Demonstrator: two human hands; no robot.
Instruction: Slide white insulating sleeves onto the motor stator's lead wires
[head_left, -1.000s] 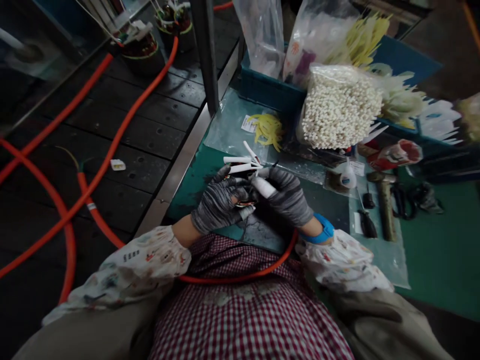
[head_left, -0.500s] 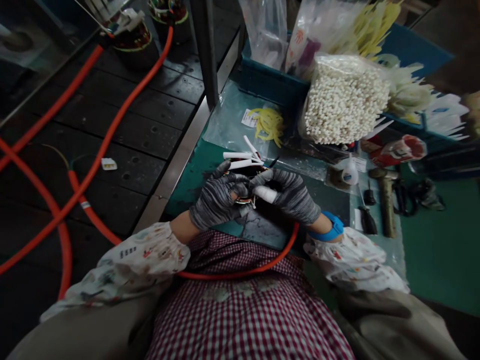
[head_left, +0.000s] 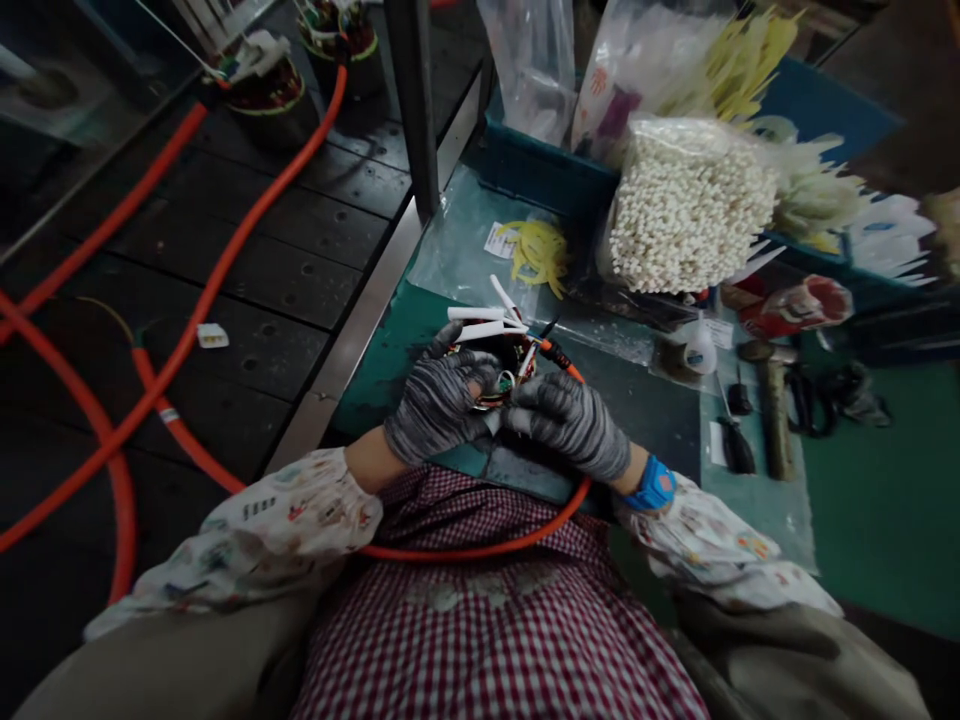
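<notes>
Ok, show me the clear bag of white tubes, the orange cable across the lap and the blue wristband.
Clear plastic bag of white tubes [head_left: 690, 205], head view, middle of the bag's front.
Orange cable [head_left: 480, 552], head view, loop over the checked apron.
Blue wristband [head_left: 655, 487], head view, the band's face.

— What has been altered?
— The right hand [head_left: 570, 420] has been turned palm-down; the white sleeve is no longer seen at its fingers [head_left: 525, 412], and an orange cable end [head_left: 561, 357] has been uncovered.

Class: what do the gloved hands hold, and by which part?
The left hand and right hand pinch a small coil assembly at its near edge.
</notes>
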